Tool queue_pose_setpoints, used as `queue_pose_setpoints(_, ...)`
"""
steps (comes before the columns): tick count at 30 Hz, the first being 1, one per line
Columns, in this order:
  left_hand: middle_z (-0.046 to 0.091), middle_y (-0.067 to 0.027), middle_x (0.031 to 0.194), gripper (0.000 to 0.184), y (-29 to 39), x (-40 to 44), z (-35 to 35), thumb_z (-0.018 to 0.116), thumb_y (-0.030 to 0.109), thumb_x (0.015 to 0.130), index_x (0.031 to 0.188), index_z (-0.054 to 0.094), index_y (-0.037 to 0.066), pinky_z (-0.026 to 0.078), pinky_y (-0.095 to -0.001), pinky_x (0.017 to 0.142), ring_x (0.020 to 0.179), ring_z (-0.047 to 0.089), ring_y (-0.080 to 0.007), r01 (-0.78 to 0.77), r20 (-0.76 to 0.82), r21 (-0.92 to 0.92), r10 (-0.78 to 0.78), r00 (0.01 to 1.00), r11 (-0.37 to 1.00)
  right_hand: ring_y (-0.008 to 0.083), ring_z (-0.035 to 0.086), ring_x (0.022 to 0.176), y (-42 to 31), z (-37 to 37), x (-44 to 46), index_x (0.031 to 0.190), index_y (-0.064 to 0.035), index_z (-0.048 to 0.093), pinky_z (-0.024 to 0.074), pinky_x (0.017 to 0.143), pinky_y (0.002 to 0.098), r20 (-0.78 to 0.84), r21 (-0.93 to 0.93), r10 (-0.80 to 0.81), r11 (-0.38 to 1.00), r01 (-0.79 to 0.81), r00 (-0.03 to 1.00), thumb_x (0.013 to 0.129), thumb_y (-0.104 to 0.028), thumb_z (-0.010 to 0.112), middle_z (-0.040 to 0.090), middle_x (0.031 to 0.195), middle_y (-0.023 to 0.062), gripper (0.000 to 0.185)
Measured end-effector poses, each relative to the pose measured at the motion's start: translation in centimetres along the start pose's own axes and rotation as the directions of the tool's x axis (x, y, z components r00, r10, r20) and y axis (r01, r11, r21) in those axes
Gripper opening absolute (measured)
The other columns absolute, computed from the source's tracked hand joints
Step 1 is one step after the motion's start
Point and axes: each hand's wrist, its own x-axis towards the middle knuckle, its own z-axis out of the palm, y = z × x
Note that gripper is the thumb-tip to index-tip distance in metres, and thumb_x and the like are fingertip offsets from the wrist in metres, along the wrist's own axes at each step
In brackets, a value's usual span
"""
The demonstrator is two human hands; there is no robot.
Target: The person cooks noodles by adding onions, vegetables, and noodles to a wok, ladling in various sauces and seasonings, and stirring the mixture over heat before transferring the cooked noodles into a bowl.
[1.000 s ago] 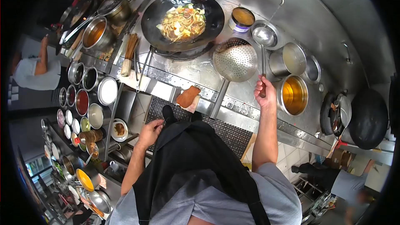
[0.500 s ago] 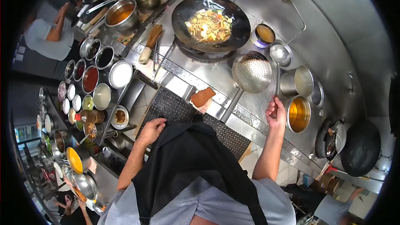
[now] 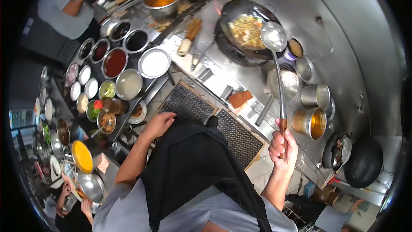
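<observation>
My right hand (image 3: 283, 146) is wrapped round the wooden handle of a long metal ladle (image 3: 279, 81), which is raised and points away from me. Its round bowl appears in front of the right rim of a black wok (image 3: 231, 10); whether they touch I cannot tell. Noodles with vegetables (image 3: 246, 30) lie in the wok, which is tilted on the burner. My left hand (image 3: 161, 124) hangs beside my apron over the floor mat, fingers loosely stretched and holding nothing. A perforated strainer (image 3: 285, 81) rests on the counter, partly behind the ladle's shaft.
A metal pot of amber liquid (image 3: 317, 123) stands right of the ladle. Seasoning containers, including red sauce (image 3: 115, 62) and a white bowl (image 3: 154, 62), fill the left. A bamboo brush (image 3: 189, 38) and brown cloth (image 3: 239, 99) lie along the counter. Other people (image 3: 64, 6) stand nearby.
My right hand has lifted the ladle from the small pot and swung its bowl up in front of the wok. The wok now tilts. The camera view has turned.
</observation>
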Motion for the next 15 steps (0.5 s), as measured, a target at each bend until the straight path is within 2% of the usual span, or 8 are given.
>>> queue_pose_setpoints(3,0.071,-0.0164,0.107,0.027,-3.5,-1.8,-2.8,0.063,0.016,0.096,0.12,0.066,0.003,0.054,-0.0372,0.084,0.095,0.069,-0.0279,-0.003,-0.023,-0.019,0.003,1.0,1.0,0.0109,0.043,0.045,4.8,2.5,0.4,0.143,0.0029,0.042,0.0392,0.034,0.028,0.075,0.033,0.103,0.994,-0.105,0.992,0.1,-0.018,0.053,0.05,0.075,0.0056,0.048)
queue_pose_setpoints(7,0.07,-0.0154,0.103,0.028,-6.9,-4.1,-5.4,0.063,0.016,0.096,0.12,0.066,0.003,0.053,-0.0359,0.082,0.092,0.068,-0.0242,0.007,-0.062,-0.008,-0.007,0.998,1.0,0.0096,0.042,0.045,10.3,5.2,2.0,0.142,0.0015,0.044,0.0373,0.034,0.026,0.117,-0.068,0.252,0.967,-0.246,0.961,0.1,-0.018,0.055,0.049,0.074,0.0043,0.047)
queue_pose_setpoints(12,0.071,-0.0146,0.103,0.029,-9.0,-6.4,-7.3,0.062,0.018,0.097,0.122,0.065,0.004,0.054,-0.0366,0.083,0.092,0.069,-0.0258,0.036,-0.093,-0.078,-0.043,0.995,0.996,0.0095,0.042,0.045,15.3,7.7,4.7,0.14,-0.0027,0.047,0.0365,0.039,0.0237,-0.001,-0.349,0.381,0.866,-0.358,0.924,0.099,-0.017,0.055,0.05,0.074,0.0042,0.044)
queue_pose_setpoints(15,0.071,-0.0141,0.106,0.03,-9.5,-7.1,-7.8,0.061,0.018,0.097,0.123,0.065,0.006,0.053,-0.0369,0.085,0.096,0.068,-0.0263,0.058,-0.091,0.016,-0.057,0.994,0.998,0.0105,0.046,0.044,17.9,8.4,6.3,0.137,-0.0013,0.049,0.0371,0.038,0.0238,-0.073,-0.49,0.396,0.785,-0.379,0.915,0.098,-0.016,0.056,0.053,0.071,0.0044,0.042)
